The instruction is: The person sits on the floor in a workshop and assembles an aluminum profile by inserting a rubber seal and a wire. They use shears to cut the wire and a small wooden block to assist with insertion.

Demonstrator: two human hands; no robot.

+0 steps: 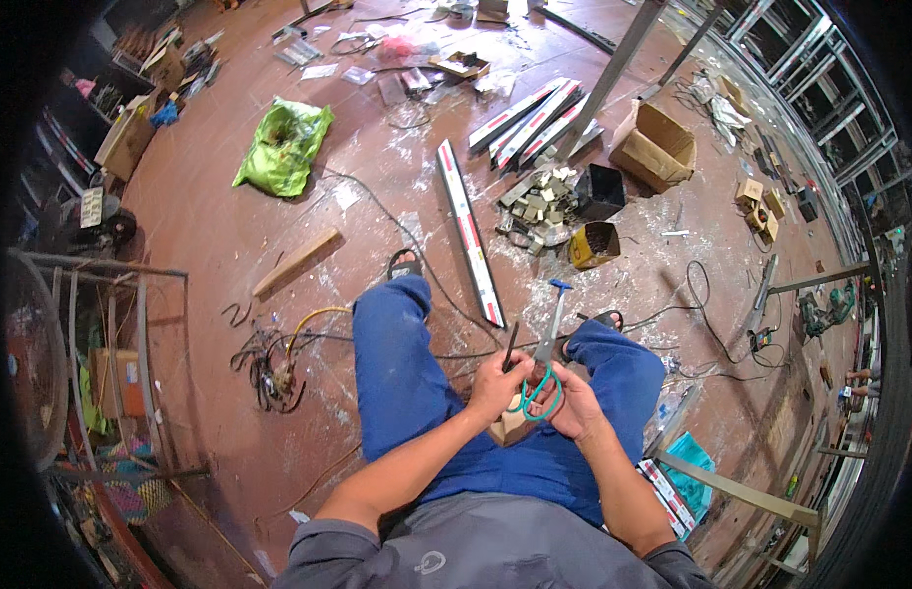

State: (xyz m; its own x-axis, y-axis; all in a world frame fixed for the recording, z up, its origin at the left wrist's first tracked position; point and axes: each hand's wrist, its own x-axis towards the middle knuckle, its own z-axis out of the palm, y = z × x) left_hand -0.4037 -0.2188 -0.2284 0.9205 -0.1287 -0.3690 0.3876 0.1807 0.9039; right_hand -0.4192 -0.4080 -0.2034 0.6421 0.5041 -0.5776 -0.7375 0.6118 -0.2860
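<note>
Both my hands meet over my lap, between my blue-trousered knees. My right hand (576,404) is closed at the teal-handled scissors (544,351), whose blades point away from me. Past the blade tips lies a blue T-shaped piece (560,285); whether it is joined to anything is unclear. A thin dark strip (512,342) sticks up from the closed fingers of my left hand (495,385). The two hands' fingertips nearly touch, partly hiding what is between them. Below them, a tan block-like object (511,424) shows at my lap.
A long white-and-red striped bar (468,231) lies ahead, with several similar bars (539,123) beyond. Small metal pieces (542,206) are heaped beside a black bin (600,190) and yellow container (593,243). Cables (397,221) cross the floor. A wooden stick (297,262) lies left.
</note>
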